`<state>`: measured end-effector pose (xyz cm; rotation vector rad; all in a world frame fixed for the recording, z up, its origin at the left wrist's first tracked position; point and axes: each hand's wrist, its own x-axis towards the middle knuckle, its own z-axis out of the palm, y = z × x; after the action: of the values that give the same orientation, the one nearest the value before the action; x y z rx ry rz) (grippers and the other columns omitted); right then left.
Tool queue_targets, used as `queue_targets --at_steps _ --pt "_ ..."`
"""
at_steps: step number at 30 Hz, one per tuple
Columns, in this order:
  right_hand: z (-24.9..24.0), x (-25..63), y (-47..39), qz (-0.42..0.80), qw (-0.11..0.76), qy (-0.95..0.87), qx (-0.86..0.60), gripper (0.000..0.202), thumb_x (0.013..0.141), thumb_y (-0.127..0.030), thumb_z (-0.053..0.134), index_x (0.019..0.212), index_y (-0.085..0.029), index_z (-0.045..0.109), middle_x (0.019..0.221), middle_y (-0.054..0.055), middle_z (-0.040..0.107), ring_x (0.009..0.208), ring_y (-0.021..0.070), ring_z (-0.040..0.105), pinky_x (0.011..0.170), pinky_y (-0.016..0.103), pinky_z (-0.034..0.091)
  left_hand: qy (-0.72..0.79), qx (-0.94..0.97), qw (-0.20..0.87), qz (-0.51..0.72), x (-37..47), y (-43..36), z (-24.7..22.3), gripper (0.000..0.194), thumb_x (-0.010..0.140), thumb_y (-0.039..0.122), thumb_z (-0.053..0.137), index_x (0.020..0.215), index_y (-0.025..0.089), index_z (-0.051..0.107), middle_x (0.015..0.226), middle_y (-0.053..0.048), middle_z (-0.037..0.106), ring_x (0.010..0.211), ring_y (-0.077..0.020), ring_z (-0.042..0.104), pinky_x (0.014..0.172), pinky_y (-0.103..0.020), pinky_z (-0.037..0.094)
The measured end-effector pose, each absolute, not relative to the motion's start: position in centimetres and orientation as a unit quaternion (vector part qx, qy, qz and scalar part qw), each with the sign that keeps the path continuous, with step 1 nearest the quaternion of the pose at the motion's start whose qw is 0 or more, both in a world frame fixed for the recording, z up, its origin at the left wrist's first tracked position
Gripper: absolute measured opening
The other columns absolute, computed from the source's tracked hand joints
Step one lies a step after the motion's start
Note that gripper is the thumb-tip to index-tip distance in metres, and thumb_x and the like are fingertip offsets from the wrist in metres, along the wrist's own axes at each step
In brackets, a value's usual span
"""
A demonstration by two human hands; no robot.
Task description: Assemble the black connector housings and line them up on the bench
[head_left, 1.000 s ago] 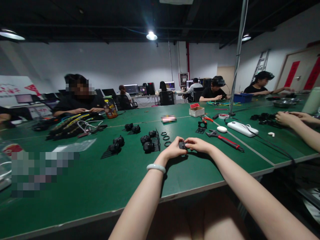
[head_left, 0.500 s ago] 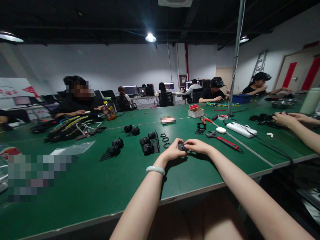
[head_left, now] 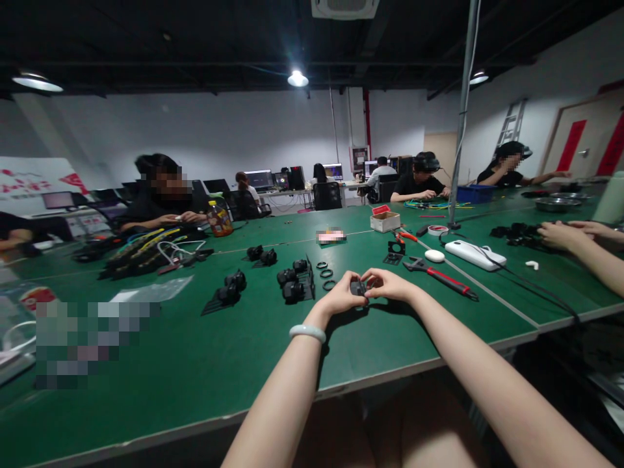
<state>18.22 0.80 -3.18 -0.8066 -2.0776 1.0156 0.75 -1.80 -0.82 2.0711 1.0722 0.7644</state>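
My left hand, with a pale bangle at the wrist, is closed around a small black plastic fitting. From the other side, the fingers of my right hand grip the same piece; they partly hide it. Three black rings lie just beyond my left hand. Left of them stand black fittings on slotted plates, with more such assemblies farther left. A black bracket with a round hole lies beyond my right hand.
On the green table lie a red-handled adjustable wrench, a white power bank-like block with a black cable, and a small box. A metal pole rises behind. A co-worker's hands are at the right.
The view has turned slightly, moving everything a little to the right. My hands stay on the black fitting, with small shifts of the fingers. The co-worker at left has brought both hands together.
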Motion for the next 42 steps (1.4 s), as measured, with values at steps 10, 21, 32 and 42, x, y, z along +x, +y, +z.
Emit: queue_targets --at_steps 10,21,32,42 --pt "-3.53 18.05 0.68 0.406 0.35 -0.788 -0.302 0.041 0.057 -0.029 0.061 0.094 -0.017 0.046 0.079 0.002 0.054 0.065 0.0103 0.051 0.058 0.023 0.041 0.405 0.784 0.364 0.298 0.89 -1.7 -1.04 0.044 0.052 0.019 0.059 0.09 0.016 0.037 0.074 0.003 0.043 0.06 -0.0062 0.041 0.049 -0.017 0.033" --pt "-3.25 18.06 0.46 0.437 0.345 -0.778 -0.292 0.041 0.056 -0.024 0.061 0.092 -0.016 0.044 0.08 0.002 0.055 0.066 0.0104 0.051 0.06 0.024 0.04 0.403 0.788 0.362 0.293 0.86 -1.51 -1.2 0.045 0.052 0.021 0.06 0.09 0.016 0.038 0.077 0.001 0.044 0.064 -0.0078 0.042 0.053 -0.018 0.034" --pt "-3.13 17.97 0.49 0.419 0.336 -0.783 -0.313 0.034 0.064 -0.03 0.055 0.093 -0.014 0.049 0.082 0.004 0.056 0.069 0.0112 0.05 0.062 0.023 0.039 0.404 0.799 0.34 0.289 0.51 -0.96 -1.66 0.046 0.052 0.02 0.059 0.093 0.017 0.037 0.075 0.002 0.043 0.06 -0.007 0.042 0.052 -0.018 0.035" --pt "-2.64 17.82 0.06 0.372 0.314 -0.804 -0.342 0.033 0.07 -0.036 0.045 0.092 -0.012 0.053 0.082 0.005 0.056 0.067 0.0107 0.048 0.06 0.022 0.037 0.397 0.798 0.345 0.295 0.62 -1.13 -1.45 0.042 0.054 0.018 0.057 0.092 0.017 0.038 0.076 0.001 0.044 0.062 -0.0076 0.044 0.053 -0.019 0.037"
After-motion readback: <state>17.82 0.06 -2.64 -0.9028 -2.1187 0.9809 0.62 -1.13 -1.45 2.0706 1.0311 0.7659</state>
